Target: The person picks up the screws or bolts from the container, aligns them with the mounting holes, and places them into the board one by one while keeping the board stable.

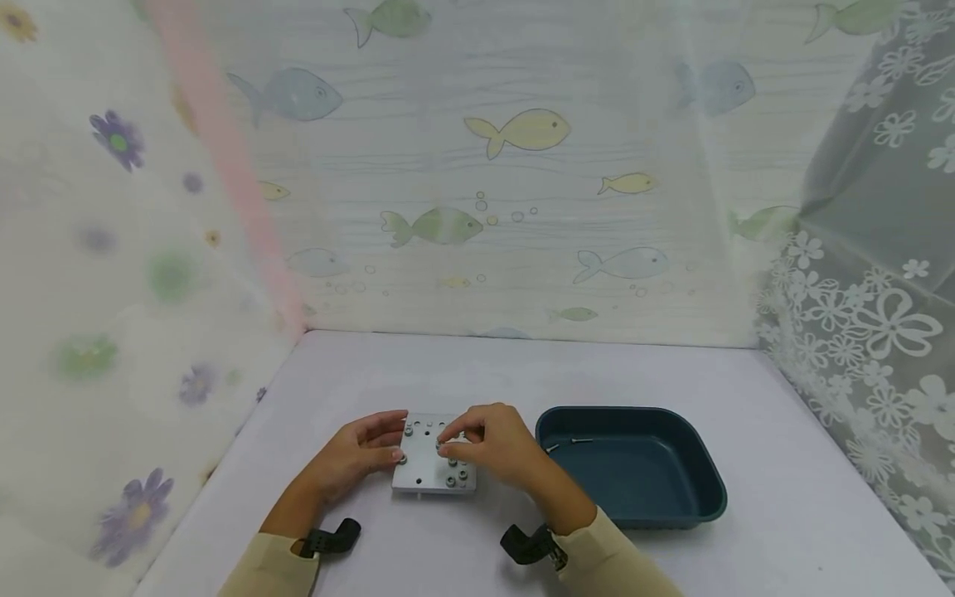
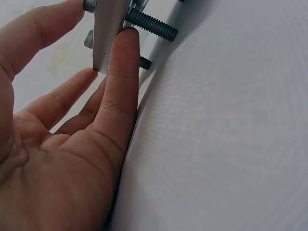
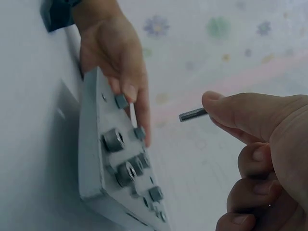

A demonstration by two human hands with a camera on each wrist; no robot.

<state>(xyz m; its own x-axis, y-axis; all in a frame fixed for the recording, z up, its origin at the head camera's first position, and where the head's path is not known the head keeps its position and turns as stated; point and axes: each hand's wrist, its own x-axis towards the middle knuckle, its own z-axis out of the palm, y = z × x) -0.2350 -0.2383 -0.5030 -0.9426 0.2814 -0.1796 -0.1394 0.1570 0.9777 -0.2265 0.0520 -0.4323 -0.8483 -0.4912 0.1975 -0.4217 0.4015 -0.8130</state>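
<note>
A silver metal plate [image 1: 429,467] with holes stands slightly raised over the white table, with several socket-head screws [image 3: 114,140] in its face. My left hand [image 1: 351,454] grips its left edge. The thumb rests on a screw head there, and a finger reaches beneath the plate in the left wrist view. Threaded screw ends [image 2: 153,26] stick out of the underside. Over the middle of the plate, my right hand [image 1: 501,446] pinches a screw [image 3: 193,114] between thumb and forefinger. Its threaded end shows clear of the plate in the right wrist view; its head is hidden by the fingertips.
A dark teal tray [image 1: 634,481] stands right of the plate, close to my right forearm. Inside, a long thin screw [image 1: 582,440] and a second screw [image 1: 552,448] lie near its left end. Patterned curtains [image 1: 515,274] bound the table at the back and sides.
</note>
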